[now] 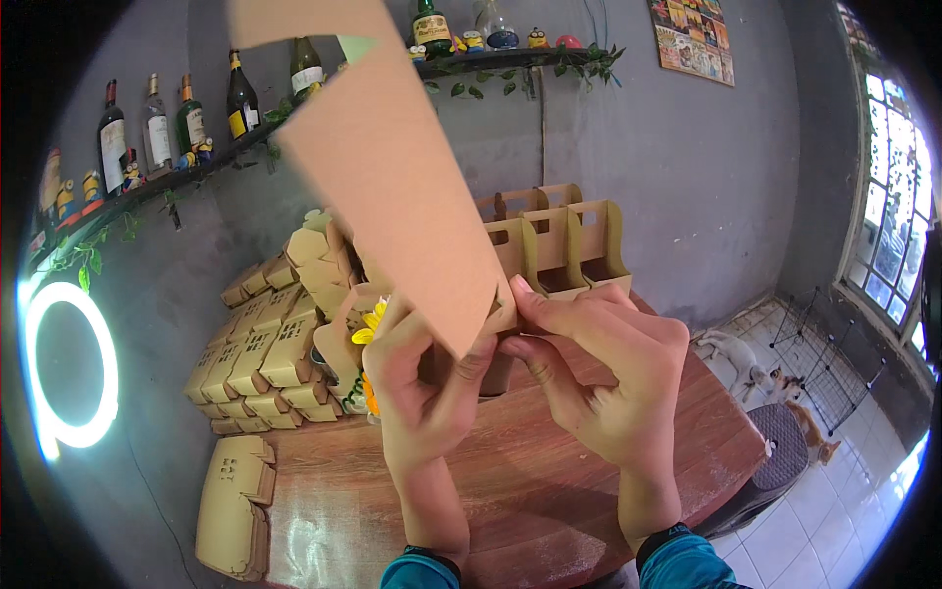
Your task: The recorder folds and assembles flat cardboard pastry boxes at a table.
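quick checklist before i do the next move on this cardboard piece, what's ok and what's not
1. Left hand on the cardboard piece: ok, it grips the lower end.
2. Right hand on the same piece: ok, its fingertips are at the lower right edge.
3. Fold between the hands fully seated: cannot tell, the fingers hide part of it.
4. Piece resting on the wooden table: not ok, it is held up above it.
5. Compartmented carriers upright: ok, they stand at the far side of the table.
6. Yellow flower clear of the left hand: cannot tell, the hand partly overlaps it in this view.
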`<state>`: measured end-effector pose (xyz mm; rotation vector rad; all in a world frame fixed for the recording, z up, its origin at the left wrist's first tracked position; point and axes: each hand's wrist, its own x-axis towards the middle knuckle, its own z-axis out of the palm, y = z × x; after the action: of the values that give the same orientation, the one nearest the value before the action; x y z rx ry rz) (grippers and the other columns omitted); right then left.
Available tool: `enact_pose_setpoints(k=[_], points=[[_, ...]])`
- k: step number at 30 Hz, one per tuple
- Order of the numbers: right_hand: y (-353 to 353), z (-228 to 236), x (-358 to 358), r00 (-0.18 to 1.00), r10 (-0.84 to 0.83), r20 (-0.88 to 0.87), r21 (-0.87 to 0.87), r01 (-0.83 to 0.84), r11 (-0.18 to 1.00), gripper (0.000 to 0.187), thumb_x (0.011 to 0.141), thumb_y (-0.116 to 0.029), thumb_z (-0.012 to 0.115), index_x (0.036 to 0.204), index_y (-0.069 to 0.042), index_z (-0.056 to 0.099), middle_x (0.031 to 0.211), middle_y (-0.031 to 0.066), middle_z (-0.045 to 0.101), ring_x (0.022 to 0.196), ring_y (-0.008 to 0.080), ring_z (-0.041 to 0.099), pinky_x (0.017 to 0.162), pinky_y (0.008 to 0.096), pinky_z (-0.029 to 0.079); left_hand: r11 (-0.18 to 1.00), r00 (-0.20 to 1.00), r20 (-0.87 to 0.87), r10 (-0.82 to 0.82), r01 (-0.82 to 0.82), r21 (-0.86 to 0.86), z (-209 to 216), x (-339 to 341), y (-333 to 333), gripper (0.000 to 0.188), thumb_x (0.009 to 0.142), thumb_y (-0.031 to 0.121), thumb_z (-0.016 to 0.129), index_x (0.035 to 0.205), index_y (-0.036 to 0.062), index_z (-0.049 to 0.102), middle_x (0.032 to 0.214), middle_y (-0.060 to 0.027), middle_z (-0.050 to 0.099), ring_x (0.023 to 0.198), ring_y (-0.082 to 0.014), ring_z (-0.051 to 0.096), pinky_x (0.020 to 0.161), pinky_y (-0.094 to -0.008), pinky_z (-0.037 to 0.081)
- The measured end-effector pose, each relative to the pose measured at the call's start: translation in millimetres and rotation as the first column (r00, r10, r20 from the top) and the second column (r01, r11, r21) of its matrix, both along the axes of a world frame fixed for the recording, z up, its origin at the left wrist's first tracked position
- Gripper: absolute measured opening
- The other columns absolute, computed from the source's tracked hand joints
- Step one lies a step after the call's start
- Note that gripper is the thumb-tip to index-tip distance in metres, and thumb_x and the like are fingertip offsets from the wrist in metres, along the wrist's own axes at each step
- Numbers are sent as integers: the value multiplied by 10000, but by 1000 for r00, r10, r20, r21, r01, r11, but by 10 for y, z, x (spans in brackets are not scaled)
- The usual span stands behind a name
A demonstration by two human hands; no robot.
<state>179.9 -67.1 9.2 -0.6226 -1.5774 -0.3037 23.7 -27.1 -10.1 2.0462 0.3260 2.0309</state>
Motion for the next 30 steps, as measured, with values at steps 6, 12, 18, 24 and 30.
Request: enact_pose_setpoints(k=[6, 12, 18, 24, 30], points=[[144, -70, 92, 993, -57, 108, -36, 61, 997, 161, 802, -31, 714, 956, -60, 678, 638, 10, 615, 577, 206, 569, 624, 326, 388, 957, 894, -340, 292, -271, 107, 176, 54, -117, 211, 880, 10, 637, 1082, -49, 631, 969, -139, 626, 848, -288, 620, 714, -315, 489], [189, -69, 125, 974, -158, 163, -48, 168, 985, 173, 747, -6, 729, 893, -83, 677, 652, 7, 633, 558, 188, 547, 693, 324, 332, 958, 894, -356, 270, -286, 8, 116, -16, -196, 330, 843, 44, 700, 1150, -12, 591, 964, -175, 677, 850, -343, 670, 732, -372, 513], [170, -122, -34, 927, -352, 132, 65, 347, 936, 203, 764, 49, 712, 920, -80, 697, 671, -16, 664, 549, 135, 547, 742, 332, 303, 891, 848, -322, 421, -453, -28, 66, 1, -176, 327, 804, 23, 718, 1110, 7, 604, 848, -166, 708, 764, -350, 701, 638, -353, 524], [125, -182, -157, 861, -505, 68, 150, 491, 858, 257, 767, 17, 699, 1021, -27, 707, 683, -21, 636, 572, 123, 544, 813, 348, 305, 852, 821, -252, 513, -522, 35, 103, 152, -264, 285, 815, -29, 665, 1091, 22, 615, 815, -144, 708, 721, -339, 695, 614, -356, 528], [128, -252, -250, 789, -615, 14, 191, 601, 776, 314, 770, -54, 681, 1081, -13, 702, 696, -30, 611, 565, 98, 528, 853, 358, 309, 834, 805, -240, 542, -550, 36, 107, 179, -290, 293, 816, -32, 661, 1100, 21, 619, 822, -139, 716, 718, -330, 704, 622, -354, 539]])
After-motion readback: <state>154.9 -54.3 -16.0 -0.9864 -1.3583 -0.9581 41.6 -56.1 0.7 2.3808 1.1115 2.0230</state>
